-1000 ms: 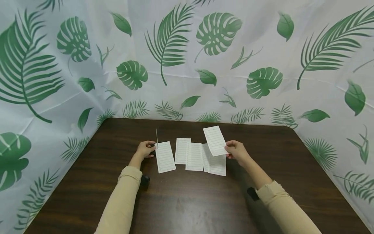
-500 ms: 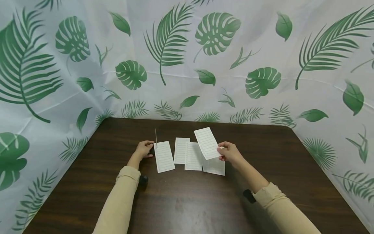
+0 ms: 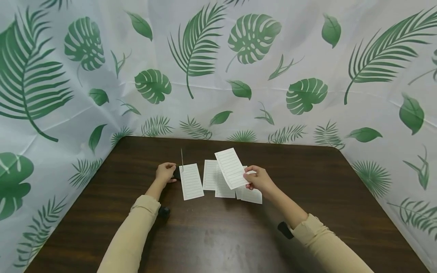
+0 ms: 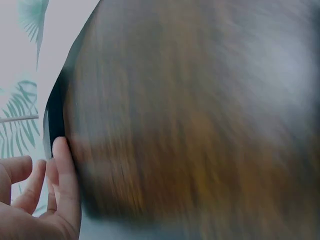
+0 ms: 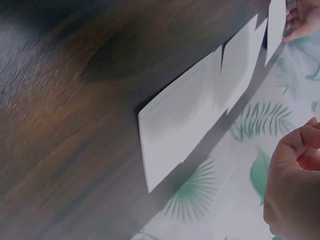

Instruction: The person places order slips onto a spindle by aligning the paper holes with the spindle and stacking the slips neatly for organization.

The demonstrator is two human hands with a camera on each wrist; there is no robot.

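Note:
In the head view, my right hand (image 3: 260, 179) pinches a white lined paper slip (image 3: 230, 167) by its lower right corner, above other slips. My left hand (image 3: 165, 173) is at the black base (image 3: 176, 173) of a bill spike, thumb and fingers on its edge. The thin metal rod (image 3: 182, 157) stands up through the top left corner of another lined slip (image 3: 192, 182). The left wrist view shows fingers against the dark base edge (image 4: 56, 117) under a white slip (image 4: 70, 35). In the right wrist view my right hand (image 5: 295, 180) appears, but its slip cannot be made out.
Several overlapping slips (image 3: 252, 195) lie in a row on the dark wooden table (image 3: 218, 235), right of the spike. A white cloth with green leaves (image 3: 211, 94) hangs behind the table. Dark straps or devices (image 3: 285, 230) show at the wrists.
My right hand has carried its slip leftward, from over the rightmost slips to over the middle ones. My left hand has stayed beside the spike's base, shifting slightly left.

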